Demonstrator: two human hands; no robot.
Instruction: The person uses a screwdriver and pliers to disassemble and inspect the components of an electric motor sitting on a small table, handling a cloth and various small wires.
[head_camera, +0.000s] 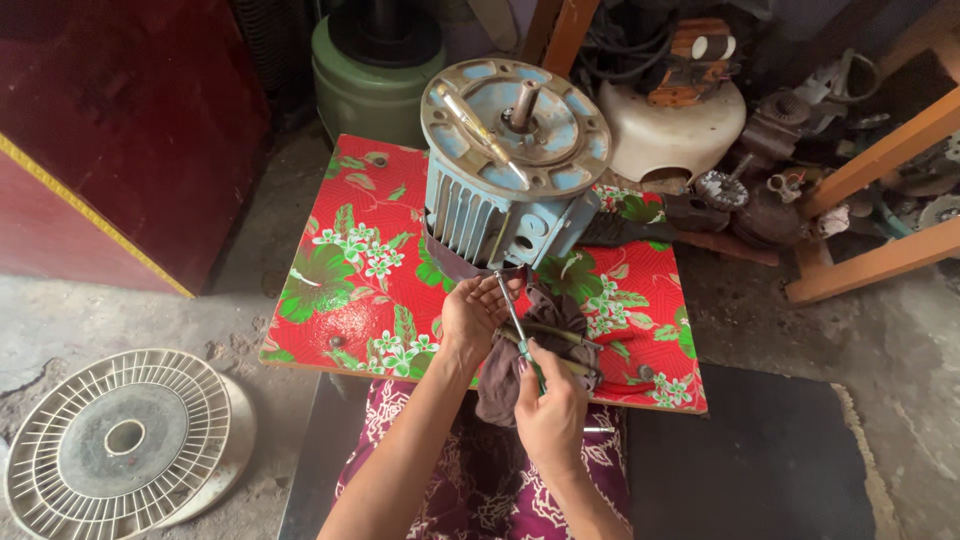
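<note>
Blue-grey metal motor (512, 175) stands shaft-up on the red flowered desk (350, 290). Just below its housing, the right hand (548, 410) has its grip clamped on a green-handled screwdriver (515, 322), tip pointing up at the motor's base. Beside it, the left hand (475, 318) pinches the shaft near the tip, above a dark rag (520, 370).

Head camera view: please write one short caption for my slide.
Two bare hands, left hand and right hand, hold a screwdriver beside a blue electric motor on a floral board.
</note>
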